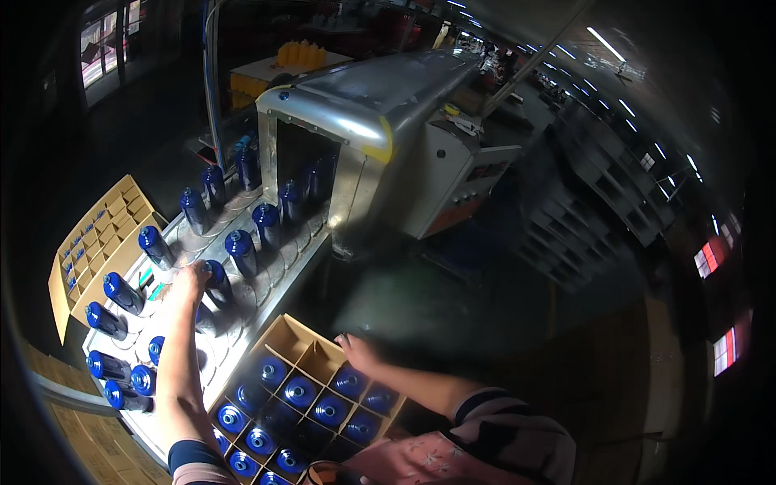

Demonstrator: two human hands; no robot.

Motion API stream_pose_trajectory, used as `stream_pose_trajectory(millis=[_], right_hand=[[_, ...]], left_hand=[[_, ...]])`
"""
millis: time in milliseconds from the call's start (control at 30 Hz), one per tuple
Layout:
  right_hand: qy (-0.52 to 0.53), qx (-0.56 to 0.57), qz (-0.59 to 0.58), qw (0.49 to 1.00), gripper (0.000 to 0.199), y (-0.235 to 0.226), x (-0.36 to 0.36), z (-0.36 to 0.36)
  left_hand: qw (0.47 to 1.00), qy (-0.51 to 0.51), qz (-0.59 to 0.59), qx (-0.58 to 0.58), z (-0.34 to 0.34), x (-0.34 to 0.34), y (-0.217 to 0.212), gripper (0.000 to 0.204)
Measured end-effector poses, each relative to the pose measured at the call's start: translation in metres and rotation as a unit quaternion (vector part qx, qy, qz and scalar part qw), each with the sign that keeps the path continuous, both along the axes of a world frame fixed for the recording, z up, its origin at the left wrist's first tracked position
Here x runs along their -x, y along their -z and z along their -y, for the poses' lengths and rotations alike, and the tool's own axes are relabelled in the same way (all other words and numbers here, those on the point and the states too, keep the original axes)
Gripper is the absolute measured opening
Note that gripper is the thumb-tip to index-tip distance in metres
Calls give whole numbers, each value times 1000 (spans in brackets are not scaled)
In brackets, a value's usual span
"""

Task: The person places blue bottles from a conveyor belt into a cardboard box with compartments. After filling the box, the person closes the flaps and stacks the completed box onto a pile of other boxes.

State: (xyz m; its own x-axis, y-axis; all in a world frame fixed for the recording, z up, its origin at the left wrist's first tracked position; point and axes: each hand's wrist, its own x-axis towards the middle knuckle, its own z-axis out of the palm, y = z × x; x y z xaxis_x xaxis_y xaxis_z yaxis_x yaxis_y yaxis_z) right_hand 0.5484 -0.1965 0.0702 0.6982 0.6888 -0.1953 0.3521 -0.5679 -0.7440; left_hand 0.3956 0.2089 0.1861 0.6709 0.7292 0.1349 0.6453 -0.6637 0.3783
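Note:
My left hand (191, 283) reaches over the conveyor, its fingers closed at the top of a blue bottle (217, 279). More blue bottles stand around it, among them one bottle (241, 250) just beyond and another bottle (155, 246) to its left. In front of me is a cardboard box (283, 330) split by dividers, with blue bottles (300, 391) upright in many cells. The far cells hold no bottle. My right hand (360, 354) is closed on the box's rim at the far right corner; part of its grip is hidden.
A metal tunnel machine (364, 105) spans the conveyor (279, 299) ahead, with bottles inside its mouth. To its right is a control cabinet (461, 174). At far left stands another divided carton (105, 234). Yellow containers (301, 55) rest on a table behind.

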Motion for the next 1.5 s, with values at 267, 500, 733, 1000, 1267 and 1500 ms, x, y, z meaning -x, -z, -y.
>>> stream_pose_trajectory(millis=[267,500,733,1000,1267,1500], right_hand=[[-3,19,4,1000,39,-2,4,0],[2,16,8,1000,40,-2,13,-5],[10,12,-3,1000,36,5,17,-5],[6,13,-6,1000,38,-6,17,-5],[5,-13,6,1000,36,-2,13,15],[-3,-11,53,999,31,16,21,30]], left_hand=[[999,-41,-5,29,12,-31,18,46],[986,-18,84,143,-20,26,39,31],[957,23,218,190,-26,-3,77,28],[977,2,184,111,-4,-27,53,38],[908,-63,402,100,123,152,30,40],[800,-523,291,44,329,452,23,40]])
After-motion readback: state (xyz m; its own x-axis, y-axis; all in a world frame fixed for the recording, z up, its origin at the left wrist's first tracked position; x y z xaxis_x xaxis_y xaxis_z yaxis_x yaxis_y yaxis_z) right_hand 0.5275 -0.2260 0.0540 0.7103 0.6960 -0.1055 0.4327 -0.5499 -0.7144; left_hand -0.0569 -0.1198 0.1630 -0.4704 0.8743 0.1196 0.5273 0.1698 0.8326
